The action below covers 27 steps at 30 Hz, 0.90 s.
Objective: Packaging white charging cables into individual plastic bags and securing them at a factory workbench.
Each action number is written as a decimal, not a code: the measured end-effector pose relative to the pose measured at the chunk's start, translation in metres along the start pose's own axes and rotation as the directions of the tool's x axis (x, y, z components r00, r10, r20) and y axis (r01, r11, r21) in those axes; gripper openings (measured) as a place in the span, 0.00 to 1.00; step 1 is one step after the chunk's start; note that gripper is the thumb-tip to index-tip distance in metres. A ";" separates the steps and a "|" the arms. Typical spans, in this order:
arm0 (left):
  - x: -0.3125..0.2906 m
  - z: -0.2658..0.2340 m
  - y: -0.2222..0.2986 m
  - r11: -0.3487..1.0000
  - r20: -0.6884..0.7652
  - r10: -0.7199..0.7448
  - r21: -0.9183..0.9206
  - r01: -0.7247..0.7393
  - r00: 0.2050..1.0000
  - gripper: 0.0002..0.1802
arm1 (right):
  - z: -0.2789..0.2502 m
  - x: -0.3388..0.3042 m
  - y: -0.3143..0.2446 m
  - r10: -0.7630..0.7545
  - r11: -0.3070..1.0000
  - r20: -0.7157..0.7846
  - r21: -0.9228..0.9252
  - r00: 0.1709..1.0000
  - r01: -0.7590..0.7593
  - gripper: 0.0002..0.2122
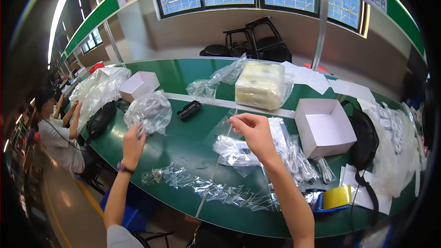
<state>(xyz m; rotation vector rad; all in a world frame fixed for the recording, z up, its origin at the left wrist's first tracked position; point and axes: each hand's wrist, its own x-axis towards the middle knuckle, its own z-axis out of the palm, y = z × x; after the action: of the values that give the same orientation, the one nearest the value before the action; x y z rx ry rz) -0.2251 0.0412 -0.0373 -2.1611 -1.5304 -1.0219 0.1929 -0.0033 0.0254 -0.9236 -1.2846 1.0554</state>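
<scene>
Left hand [133, 146] at crumpled clear bag [155, 110], grip unclear. Right hand [254, 133] pinching clear pouch [220, 129] near white bagged items [235, 151]. Green tabletop [190, 142]: thin shiny strips [213, 190] strewn along near side; open white box [326, 131], bundled cables [299, 161], yellow tape roll [337, 197] right. Co-worker [59, 140] far left.

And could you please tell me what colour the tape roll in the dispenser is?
The tape roll is yellow, seen best in the head view.

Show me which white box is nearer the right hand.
The white box at right, beside a black bag; the other box stands left, behind crumpled plastic.
</scene>
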 end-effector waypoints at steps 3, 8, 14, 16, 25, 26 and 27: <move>-0.032 -0.047 0.065 0.928 0.016 -0.339 -0.156 0.337 0.941 0.25 | -0.002 0.004 0.006 0.021 1.000 -0.021 -0.014 1.000 -0.021 0.10; -0.036 -0.064 0.119 0.603 -0.117 -0.505 -0.757 0.252 0.855 0.18 | 0.010 0.008 0.016 0.063 0.998 0.022 -0.023 0.998 -0.062 0.12; 0.029 -0.044 0.196 0.163 0.257 -0.352 -0.930 0.329 0.900 0.20 | 0.005 0.005 0.019 0.106 0.981 0.187 -0.181 0.977 -0.072 0.15; 0.047 -0.038 0.211 0.079 0.431 -0.192 -0.889 0.452 0.882 0.19 | 0.012 0.003 0.014 0.086 0.980 0.209 -0.193 0.974 -0.045 0.14; 0.081 -0.014 0.239 0.176 0.250 -0.101 -0.948 0.264 0.963 0.13 | 0.007 -0.005 -0.014 0.248 0.968 0.268 -0.096 0.931 -0.231 0.13; 0.081 -0.014 0.241 0.197 0.188 -0.083 -0.960 0.201 0.979 0.13 | 0.007 -0.004 -0.015 0.249 0.968 0.268 -0.095 0.931 -0.232 0.13; 0.081 -0.012 0.242 0.198 0.190 -0.083 -0.959 0.203 0.978 0.13 | 0.006 -0.003 -0.016 0.293 0.955 0.314 -0.059 0.903 -0.289 0.14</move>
<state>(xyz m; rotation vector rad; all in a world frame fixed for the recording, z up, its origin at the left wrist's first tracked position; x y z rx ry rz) 0.0049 -0.0033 0.0646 -2.8229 -1.1648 -2.5739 0.1880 -0.0110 0.0398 -1.0024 -1.4458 1.4825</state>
